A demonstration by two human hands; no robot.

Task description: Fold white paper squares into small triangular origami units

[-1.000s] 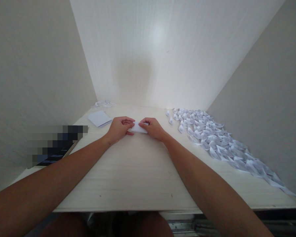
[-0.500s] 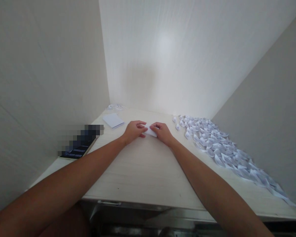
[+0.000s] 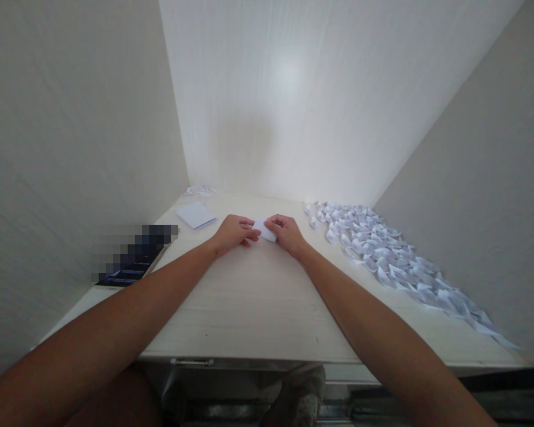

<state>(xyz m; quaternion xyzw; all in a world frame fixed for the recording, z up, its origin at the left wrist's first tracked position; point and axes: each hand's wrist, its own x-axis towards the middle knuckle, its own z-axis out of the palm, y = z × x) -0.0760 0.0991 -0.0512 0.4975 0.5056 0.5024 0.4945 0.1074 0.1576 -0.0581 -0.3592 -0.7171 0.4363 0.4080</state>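
Between my two hands is a small folded piece of white paper [image 3: 265,230], held just above the pale table. My left hand [image 3: 237,232] pinches its left end between thumb and fingers. The right end is gripped by my right hand [image 3: 285,232], with the thumb lying on top of the paper. Part of the sheet is covered by my fingers, so its full shape does not show. A stack of white paper sheets [image 3: 196,214] lies on the table to the left of my left hand.
Along the right wall spreads a large heap of folded white paper pieces [image 3: 382,252]. More white paper bits [image 3: 200,191] sit in the far left corner. A dark, partly pixelated object [image 3: 131,267] rests by the left wall. Walls enclose the table [image 3: 249,314] on three sides.
The view has shifted slightly, so everything appears a bit further left. My hands keep hold of the paper, which now shows more of its flat face between them.
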